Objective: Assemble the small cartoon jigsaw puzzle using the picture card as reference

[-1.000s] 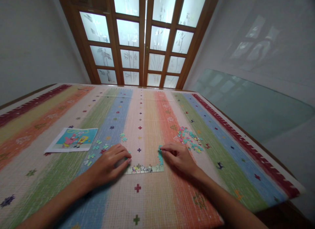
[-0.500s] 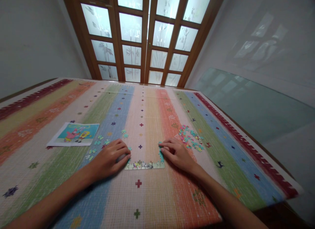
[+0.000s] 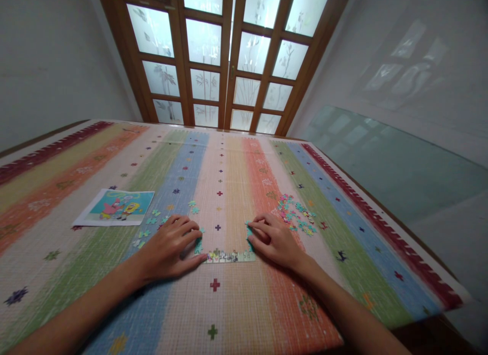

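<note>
A partly joined jigsaw puzzle (image 3: pixel 229 257) lies flat on the cloth, with a bottom row and a teal column up each side. My left hand (image 3: pixel 173 245) rests at its lower left corner, thumb spread over the bottom row and fingers curved beside the left column. My right hand (image 3: pixel 276 241) is at the right column, its fingertips closed on a teal puzzle piece (image 3: pixel 247 223) at the top; the fingers partly hide that column. Loose teal pieces (image 3: pixel 193 207) lie beyond my left hand, and others are partly covered by it.
A printed cartoon picture (image 3: pixel 118 208) lies at the left. Past my right hand is a heap of loose puzzle pieces (image 3: pixel 295 212). The striped tablecloth (image 3: pixel 213 304) covers the table. Behind stand wooden doors with frosted panes (image 3: pixel 204 42); a glass panel (image 3: pixel 389 151) leans at the right wall.
My left thumb has moved away from its fingers, down onto the bottom row, and more of the left column shows. My right hand has stayed at the right column.
</note>
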`<move>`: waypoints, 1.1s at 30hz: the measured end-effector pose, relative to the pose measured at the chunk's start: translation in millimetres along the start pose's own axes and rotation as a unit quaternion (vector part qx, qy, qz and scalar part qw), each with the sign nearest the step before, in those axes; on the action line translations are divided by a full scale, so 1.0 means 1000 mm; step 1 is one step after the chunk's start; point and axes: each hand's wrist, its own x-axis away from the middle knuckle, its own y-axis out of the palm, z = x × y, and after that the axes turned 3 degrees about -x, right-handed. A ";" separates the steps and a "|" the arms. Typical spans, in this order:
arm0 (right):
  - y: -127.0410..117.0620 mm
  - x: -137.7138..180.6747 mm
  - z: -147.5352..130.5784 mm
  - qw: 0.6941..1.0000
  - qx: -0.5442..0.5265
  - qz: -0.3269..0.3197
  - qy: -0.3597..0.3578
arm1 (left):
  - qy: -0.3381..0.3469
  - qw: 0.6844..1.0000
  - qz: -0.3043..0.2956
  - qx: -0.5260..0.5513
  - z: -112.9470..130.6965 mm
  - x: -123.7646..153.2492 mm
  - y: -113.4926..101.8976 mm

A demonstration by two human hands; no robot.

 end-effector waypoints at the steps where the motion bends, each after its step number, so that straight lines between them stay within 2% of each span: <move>1: 0.000 0.000 -0.001 1.000 0.005 0.000 -0.005 | 0.001 1.000 -0.003 -0.008 0.000 0.000 0.000; 19: -0.002 0.001 -0.004 0.993 0.081 -0.036 -0.075 | 0.014 1.000 -0.013 -0.019 0.001 0.000 0.000; 28: -0.007 0.001 -0.007 0.994 0.073 -0.070 -0.039 | 0.006 1.000 -0.009 -0.004 0.001 -0.001 -0.001; 33: -0.006 0.001 -0.006 0.994 0.062 -0.065 -0.061 | 0.002 1.000 -0.012 0.000 0.000 -0.001 -0.001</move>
